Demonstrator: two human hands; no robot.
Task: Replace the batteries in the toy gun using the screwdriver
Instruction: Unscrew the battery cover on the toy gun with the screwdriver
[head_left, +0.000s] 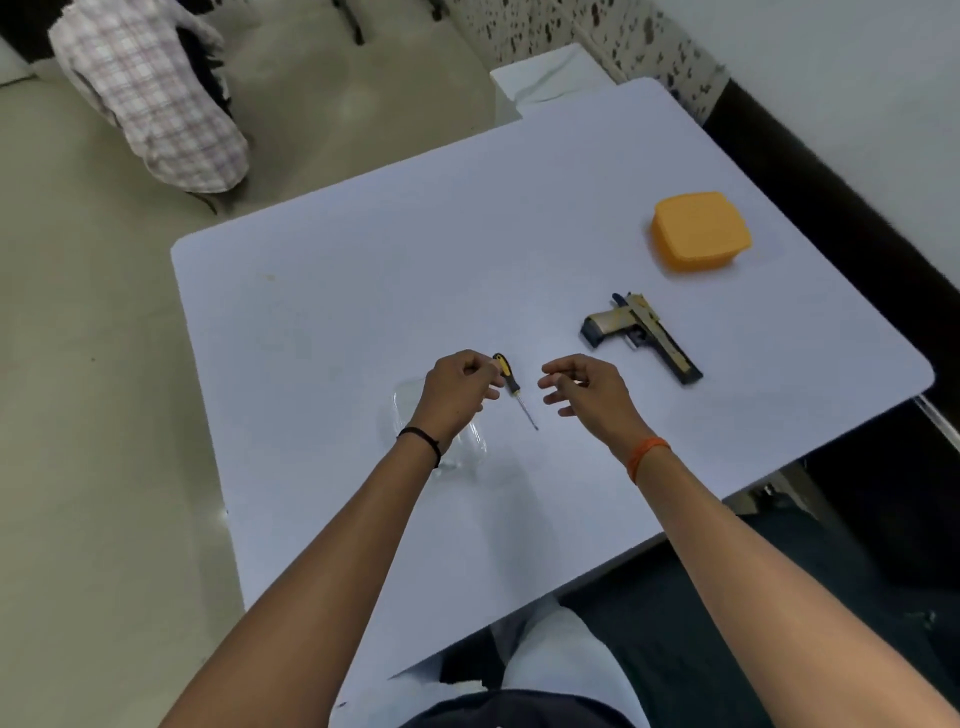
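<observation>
1. We see our left hand (457, 387) hovering over the white table (322, 291) with its fingers curled in loosely. The fingertips sit just beside the screwdriver (511, 384) handle, but we cannot tell whether they touch it or pinch anything small.
2. Our right hand (587, 387) hangs relaxed on the other side of the screwdriver, fingers loosely bent and holding nothing that we can make out.
3. The screwdriver lies flat on the table between the hands, its yellow-and-black handle away from us and its thin tip pointing toward us.
4. The toy gun (639, 338) lies on its side to the right, well apart from both hands and untouched. The orange lidded box (701, 231) sits farther back on the right.
5. A clear plastic piece (467, 447) lies under our left wrist. It is nearly invisible against the table, so we judge that a careless sweep could knock it off.
6. We judge that the round handle could roll if nudged, and the narrow tip could slip from a small screw and scratch the gun.
7. We can read no brand, label or writing on anything here.
</observation>
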